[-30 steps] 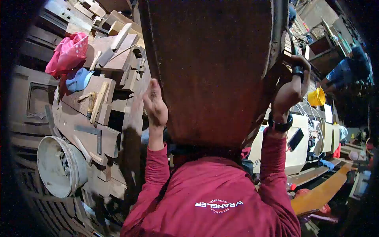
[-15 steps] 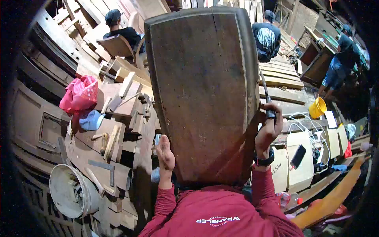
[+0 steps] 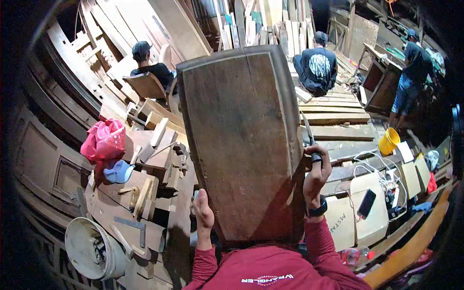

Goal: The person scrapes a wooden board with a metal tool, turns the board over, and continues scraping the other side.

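Note:
A dark brown wooden panel (image 3: 241,140) with a moulded border stands tilted up in front of my body. My right hand (image 3: 317,181) is closed round the black handle of a knife (image 3: 308,129), its narrow blade pointing up beside the panel's right edge. At the lower left edge of the panel is my left hand (image 3: 203,212), thumb upright. A small pale thing shows by that thumb, too little of it to name. The other left fingers are mostly hidden.
On the left bench lie a mallet (image 3: 142,198), a metal square (image 3: 133,224) and a blue cap (image 3: 118,171); a white bucket (image 3: 94,249) stands below. At right are a phone (image 3: 367,203), cables and a yellow bucket (image 3: 389,141). Three people are further back.
The panel's top edge sits lower in view, and more of the background shows above it. My right hand and the knife have shifted slightly left and down in view; my left hand appears lower.

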{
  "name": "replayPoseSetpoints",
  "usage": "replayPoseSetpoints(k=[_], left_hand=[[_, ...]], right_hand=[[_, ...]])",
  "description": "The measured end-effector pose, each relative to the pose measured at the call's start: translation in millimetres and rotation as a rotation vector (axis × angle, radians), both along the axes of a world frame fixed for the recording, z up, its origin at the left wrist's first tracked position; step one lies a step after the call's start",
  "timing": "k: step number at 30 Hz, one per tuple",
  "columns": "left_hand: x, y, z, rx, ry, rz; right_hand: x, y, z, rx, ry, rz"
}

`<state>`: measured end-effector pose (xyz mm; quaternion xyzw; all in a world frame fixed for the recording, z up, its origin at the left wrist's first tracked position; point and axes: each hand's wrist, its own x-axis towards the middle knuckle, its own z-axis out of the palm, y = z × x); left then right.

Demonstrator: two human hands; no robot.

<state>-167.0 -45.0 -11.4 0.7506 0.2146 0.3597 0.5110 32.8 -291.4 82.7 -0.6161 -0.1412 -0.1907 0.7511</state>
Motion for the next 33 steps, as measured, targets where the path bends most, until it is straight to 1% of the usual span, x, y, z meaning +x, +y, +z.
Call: replayPoseSetpoints(k=[1, 3, 4, 6, 7, 8, 10, 12, 13, 14, 16, 17, 18, 19, 20, 21, 22, 24, 25, 27, 28, 29, 31, 33], left_hand=[[1, 0, 3, 0.020, -0.015, -0.001], [6, 9, 10, -0.020, -0.035, 0.001], [9, 17, 14, -0.101, -0.041, -0.003], [13, 35, 26, -0.403, -0.125, -0.046], [21, 41, 40, -0.481, -0.161, -0.042], [28, 43, 61, -0.447, -0.171, -0.006], [53, 27, 119, -0.165, -0.140, 0.162], [77, 54, 138, -0.104, -0.137, 0.089], [89, 58, 152, -0.031, -0.170, 0.082], [100, 61, 164, 0.040, -0.201, 0.076], [132, 70, 172, 0.009, -0.293, 0.202], [135, 67, 179, 0.024, -0.264, 0.209], [138, 63, 186, 0.038, -0.235, 0.216], [141, 60, 193, 0.053, -0.207, 0.222], [153, 65, 187, 0.072, -0.195, 0.273], [158, 65, 182, 0.121, -0.106, 0.373], [154, 59, 192, 0.087, -0.012, 0.364], [143, 45, 217, 0.021, 0.179, 0.343], [152, 41, 211, 0.095, 0.011, 0.486], [153, 45, 207, 0.058, 0.035, 0.428], [148, 43, 212, 0.042, 0.048, 0.403], [142, 39, 219, -0.012, 0.167, 0.422], [144, 41, 216, 0.005, 0.157, 0.415], [148, 42, 208, 0.021, 0.134, 0.433]], right_hand=[[-1, 0, 1, -0.021, -0.033, -0.009], [-4, 2, 6, -0.054, -0.062, -0.051], [-6, 0, 9, -0.106, -0.081, -0.044], [-6, 0, 10, -0.134, -0.082, -0.071], [-7, 0, 9, -0.139, -0.070, -0.083], [-8, 0, 9, -0.145, -0.059, -0.095], [-11, 2, 12, -0.143, -0.047, -0.111], [-15, 4, 16, -0.127, -0.044, -0.124], [-15, 2, 16, -0.230, -0.152, -0.199], [-16, 3, 18, -0.268, -0.244, -0.234], [-20, 5, 25, -0.343, -0.430, -0.300], [-26, 5, 32, -0.394, -0.480, -0.337], [-31, 7, 39, -0.390, -0.512, -0.335], [-41, 7, 48, -0.385, -0.537, -0.296], [-48, 8, 53, -0.378, -0.560, -0.261], [-51, 9, 52, -0.414, -0.650, -0.234], [-54, 7, 49, -0.463, -0.684, -0.161], [-56, 16, 40, -0.456, -0.755, 0.019], [-59, 20, 36, -0.502, -0.773, 0.059], [-60, 29, 29, -0.588, -0.816, 0.137], [-59, 33, 24, -0.611, -0.828, 0.137], [-58, 38, 20, -0.632, -0.839, 0.138], [-51, 41, 19, -0.720, -0.898, 0.161], [-44, 52, 29, -0.701, -0.892, 0.152]])
